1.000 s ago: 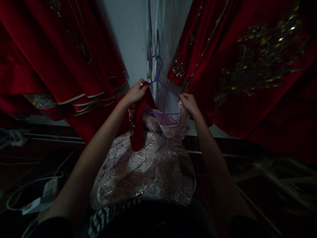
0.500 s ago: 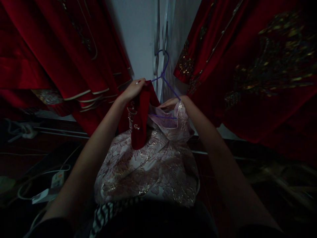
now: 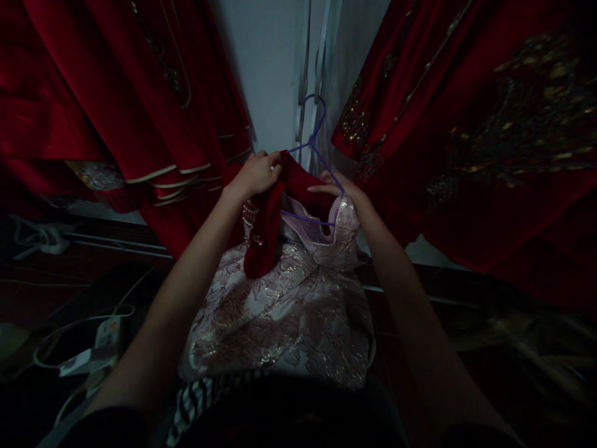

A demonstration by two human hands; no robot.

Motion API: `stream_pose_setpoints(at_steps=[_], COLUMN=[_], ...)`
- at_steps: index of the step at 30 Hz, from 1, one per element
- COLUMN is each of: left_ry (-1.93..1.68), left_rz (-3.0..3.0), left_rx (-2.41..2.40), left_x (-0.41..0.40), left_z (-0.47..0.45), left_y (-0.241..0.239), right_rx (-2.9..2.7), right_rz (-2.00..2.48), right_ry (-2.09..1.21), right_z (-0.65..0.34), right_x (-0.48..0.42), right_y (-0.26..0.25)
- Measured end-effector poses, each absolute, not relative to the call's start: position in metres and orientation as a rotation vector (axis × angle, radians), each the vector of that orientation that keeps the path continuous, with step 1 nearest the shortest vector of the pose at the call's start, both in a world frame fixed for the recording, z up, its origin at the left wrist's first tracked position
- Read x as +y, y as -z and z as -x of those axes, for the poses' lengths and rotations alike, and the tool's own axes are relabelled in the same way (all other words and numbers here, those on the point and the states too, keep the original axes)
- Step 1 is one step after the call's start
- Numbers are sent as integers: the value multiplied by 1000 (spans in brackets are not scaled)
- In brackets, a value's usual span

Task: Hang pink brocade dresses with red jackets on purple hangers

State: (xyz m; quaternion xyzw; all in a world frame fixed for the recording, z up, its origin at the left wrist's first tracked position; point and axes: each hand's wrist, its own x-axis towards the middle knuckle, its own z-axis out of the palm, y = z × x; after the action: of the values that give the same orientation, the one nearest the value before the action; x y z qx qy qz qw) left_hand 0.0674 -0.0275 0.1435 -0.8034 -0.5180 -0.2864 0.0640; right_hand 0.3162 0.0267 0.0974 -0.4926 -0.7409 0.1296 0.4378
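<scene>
Nearest the person, a striped cloth (image 3: 191, 398) is showing just below a pale brocade dress (image 3: 280, 311), whose skirt is spreading toward the person in glinting folds. To the left of the dress, a white power strip (image 3: 109, 334) is lying amid looping cord; to its right, the dark floor (image 3: 388, 323) is showing dimly. Well apart on the dress's left, a bundle of pale cable (image 3: 51, 242) is lying in shadow. Beyond the dress, gold-edged red garments (image 3: 116, 93) are hanging to the left and a red gown (image 3: 410, 149) with gold ornament is hanging to the right. Farthest off, a pale door panel (image 3: 261, 68) is rising behind the dress, beside long metal handles (image 3: 321, 56).

Both forearms are stretching forward on either side of the dress. The left hand (image 3: 261, 174), wearing a ring, is closing its fingers on a beaded red cloth (image 3: 263, 252) above the dress's left side. The right hand (image 3: 345, 190) is passing behind the dress's right shoulder, its fingers extending leftward by the red cloth; whether they are gripping anything cannot be told.

Above the dress, a purple hanger (image 3: 311, 142) is carrying the dress's right shoulder, its hook sitting at the handles. The bodice is gaping, its lilac lining showing.
</scene>
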Motion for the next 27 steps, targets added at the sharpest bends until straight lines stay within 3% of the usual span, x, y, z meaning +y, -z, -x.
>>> stream_pose_setpoints(at_steps=[7, 11, 17, 27], left_ry=[982, 953, 999, 1053], left_rz=[2292, 2278, 2278, 2133], left_rx=[-1473, -1461, -1483, -1583], left_x=[-31, -26, -22, -17], left_z=[-66, -72, -82, -92], left_y=[-108, -101, -91, -77], right_rx=[-1510, -1330, -1144, -1541], right_rz=[1346, 1419, 1421, 1562], right_ry=[237, 367, 417, 82], right_z=[-346, -375, -420, -405], right_x=[7, -16, -44, -79], right_y=[-113, -88, -49, -68])
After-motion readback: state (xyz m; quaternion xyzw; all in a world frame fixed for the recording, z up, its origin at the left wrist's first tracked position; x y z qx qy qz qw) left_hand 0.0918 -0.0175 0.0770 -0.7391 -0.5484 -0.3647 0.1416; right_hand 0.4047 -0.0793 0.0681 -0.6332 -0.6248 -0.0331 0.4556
